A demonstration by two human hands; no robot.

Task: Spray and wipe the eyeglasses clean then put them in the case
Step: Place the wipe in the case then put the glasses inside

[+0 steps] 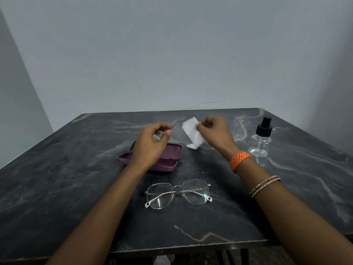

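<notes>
Dark marble-patterned desk (57, 188), grey walls behind.

Item 1. Eyeglass case (168, 155), plum-coloured, lid open, lying on the desk directly beneath the left hand and partly hidden by it.

Item 2. Left hand (150, 144), raised above the case, fingers curled, thumb and fingertips pinching a small clear wrapper (158, 135); its exact nature cannot be told.

Item 3. Eyeglasses (178, 194), thin metal frame, temples folded, lying flat on the desk nearer the person than both hands, between the two forearms, touched by neither.

Item 4. White wipe (192, 133), a creased sheet, hanging from the right hand's fingertips, between the two hands.

Item 5. Right hand (214, 132), fingers curled, pinching the wipe's upper edge; orange woven band and thin bangles on the wrist.

Item 6. Spray bottle (261, 138), clear body, black pump top, upright on the desk just right of the right wrist, apart from it.
</notes>
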